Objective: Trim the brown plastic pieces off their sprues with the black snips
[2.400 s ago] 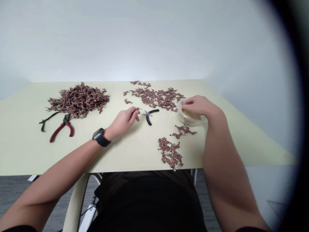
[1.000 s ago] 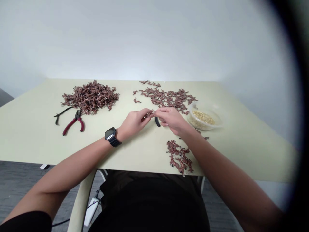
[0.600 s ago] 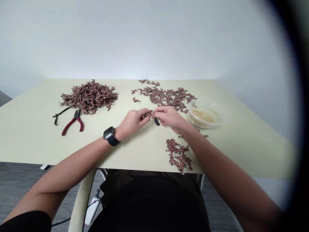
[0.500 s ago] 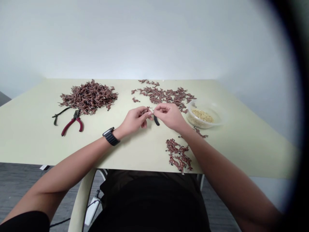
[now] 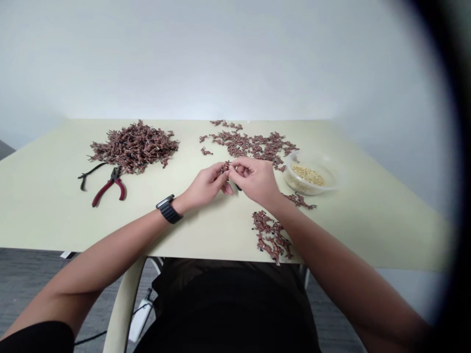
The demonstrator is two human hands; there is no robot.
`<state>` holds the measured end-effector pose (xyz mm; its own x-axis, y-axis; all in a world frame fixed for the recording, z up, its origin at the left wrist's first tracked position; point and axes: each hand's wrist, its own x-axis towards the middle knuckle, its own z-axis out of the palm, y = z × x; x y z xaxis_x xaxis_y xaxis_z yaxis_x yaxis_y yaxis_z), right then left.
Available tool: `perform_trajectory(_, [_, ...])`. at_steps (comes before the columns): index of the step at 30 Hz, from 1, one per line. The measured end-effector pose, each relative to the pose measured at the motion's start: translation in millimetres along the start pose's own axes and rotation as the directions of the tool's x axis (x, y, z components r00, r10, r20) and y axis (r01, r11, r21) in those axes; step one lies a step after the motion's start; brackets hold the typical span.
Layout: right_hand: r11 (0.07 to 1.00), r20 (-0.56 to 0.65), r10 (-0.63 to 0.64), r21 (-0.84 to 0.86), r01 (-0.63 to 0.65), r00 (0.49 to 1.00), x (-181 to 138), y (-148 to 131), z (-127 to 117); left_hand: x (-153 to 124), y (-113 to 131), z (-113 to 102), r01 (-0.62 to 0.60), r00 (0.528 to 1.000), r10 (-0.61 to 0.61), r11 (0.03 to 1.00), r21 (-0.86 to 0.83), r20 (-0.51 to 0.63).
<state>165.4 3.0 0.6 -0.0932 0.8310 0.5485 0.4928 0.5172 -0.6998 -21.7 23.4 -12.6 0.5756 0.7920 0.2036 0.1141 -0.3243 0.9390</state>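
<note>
My left hand (image 5: 206, 187) is closed around a small brown animal figurine (image 5: 226, 165), whose top pokes out at the fingertips. Against that figurine my right hand (image 5: 259, 181) brings thumb and forefinger together in a pinch. Whatever sits in this pinch is too small to make out. Under the right hand shows a bit of a black curved handle (image 5: 239, 187), mostly covered. Just behind both hands lies a loose spread of similar brown figurines (image 5: 253, 146). A smaller group of figurines (image 5: 270, 235) lies at the table's front edge, near the right forearm.
A heaped pile of brown figurines (image 5: 136, 147) stands at the left. Before it lie red-handled pliers (image 5: 106, 189) and a black curved tool (image 5: 90, 174). To the right is a clear plastic tub (image 5: 333, 184) with tiny gold pieces (image 5: 309, 175). More figurines (image 5: 300, 200) lie beside the tub.
My right hand has shifted slightly left, its fingertips now meeting the left hand's at the figurine. The black handle is more covered than before.
</note>
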Motion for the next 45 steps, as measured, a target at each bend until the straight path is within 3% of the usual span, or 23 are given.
perform_trajectory(26, [0.979, 0.168, 0.133, 0.131, -0.156, 0.977, 4.6, -2.5, -10.1, -4.5, 6.7, -5.4, -0.119, 0.990, 0.137, 0.881, 0.458, -0.007])
perform_trajectory(45, [0.976, 0.228, 0.119, 0.152, -0.156, 0.966, 6.2, 3.0, -14.8, -4.4, 4.4, -6.4, -0.104, 0.993, 0.115, 0.880, 0.464, 0.005])
